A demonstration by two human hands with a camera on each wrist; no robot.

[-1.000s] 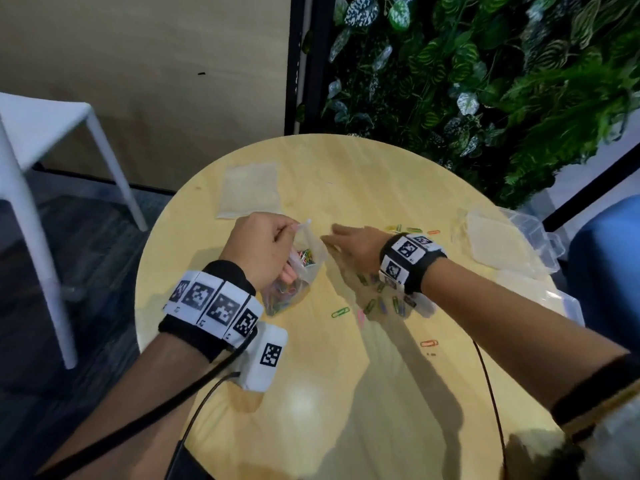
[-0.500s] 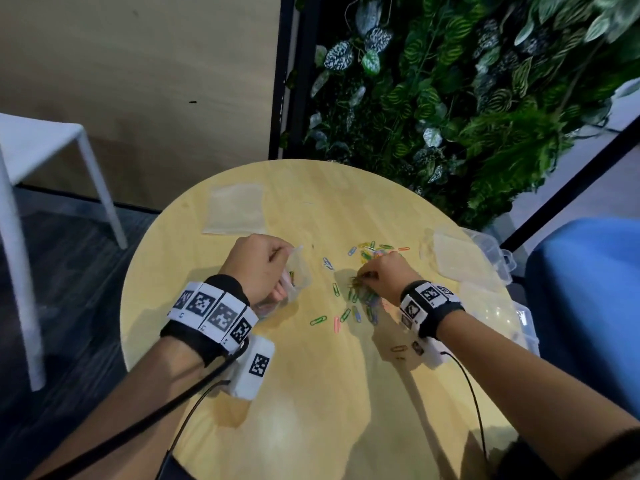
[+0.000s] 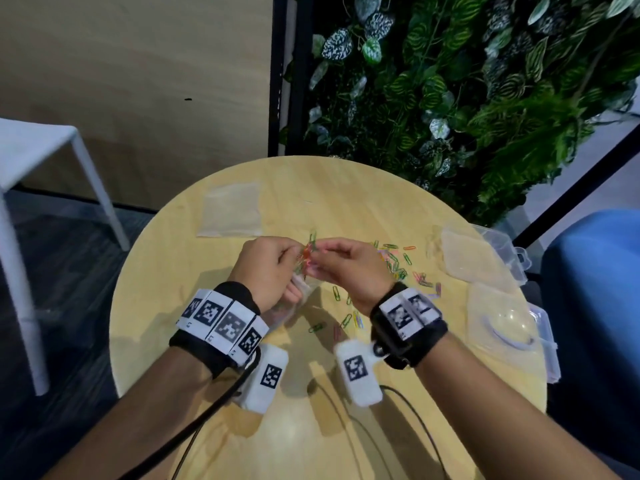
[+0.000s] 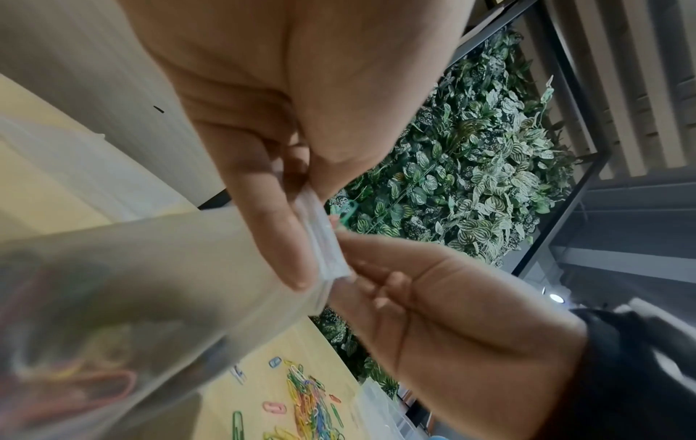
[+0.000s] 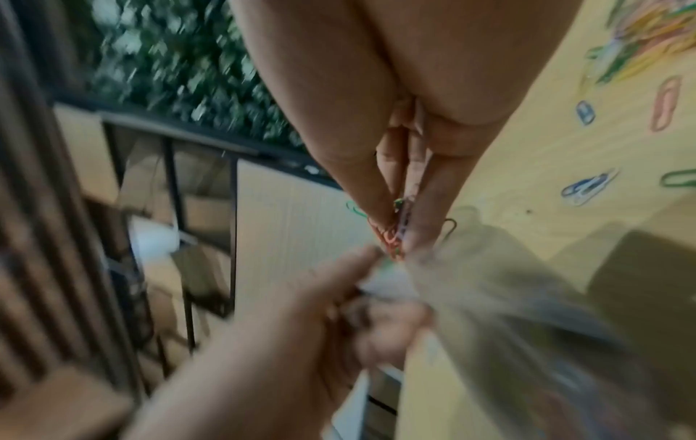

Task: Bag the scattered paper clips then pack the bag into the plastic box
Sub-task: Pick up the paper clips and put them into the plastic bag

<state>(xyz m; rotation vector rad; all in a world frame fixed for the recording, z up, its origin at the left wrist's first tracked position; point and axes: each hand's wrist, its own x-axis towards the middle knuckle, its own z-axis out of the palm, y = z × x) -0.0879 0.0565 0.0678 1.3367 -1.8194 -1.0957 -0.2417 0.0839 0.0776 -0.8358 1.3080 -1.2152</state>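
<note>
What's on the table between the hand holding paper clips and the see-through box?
Loose paper clips lie scattered on the bare wood between the right hand and the plastic box. The head view shows it.

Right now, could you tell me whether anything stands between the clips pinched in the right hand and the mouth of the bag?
Nothing visible does. The right hand pinches a few paper clips right at the bag mouth, which the left hand holds.

paper clips (image 3: 398, 261) on table (image 3: 277, 427) | plastic box (image 3: 491, 254) right
</note>
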